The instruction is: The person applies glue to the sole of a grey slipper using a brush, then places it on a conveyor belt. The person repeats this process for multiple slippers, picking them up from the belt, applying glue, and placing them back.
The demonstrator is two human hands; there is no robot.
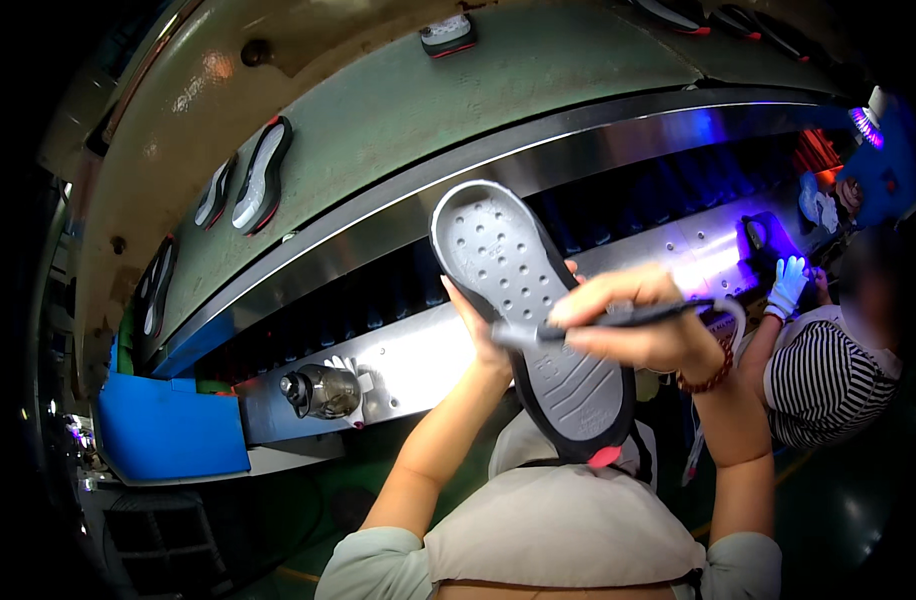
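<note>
A grey shoe sole [578,395] with a dark rim and a red patch at its near end is held up, tilted, before my torso. My left hand [478,325] grips it by its left side, with most of the fingers hidden behind it. Across the sole's middle, my right hand [633,315] holds a black-handled brush [518,334]. The pale brush tip is blurred, over or on the sole; I cannot tell whether it touches. A pale tube [735,312] curves near the brush's rear end.
Several soles, one pale sole [261,178] among them, lie on the green conveyor belt [378,110] behind a metal rail. A clear jug [330,390] stands on the metal ledge [408,372], near a blue panel [168,425]. At right sits a co-worker in stripes [828,385], wearing a white glove [788,287].
</note>
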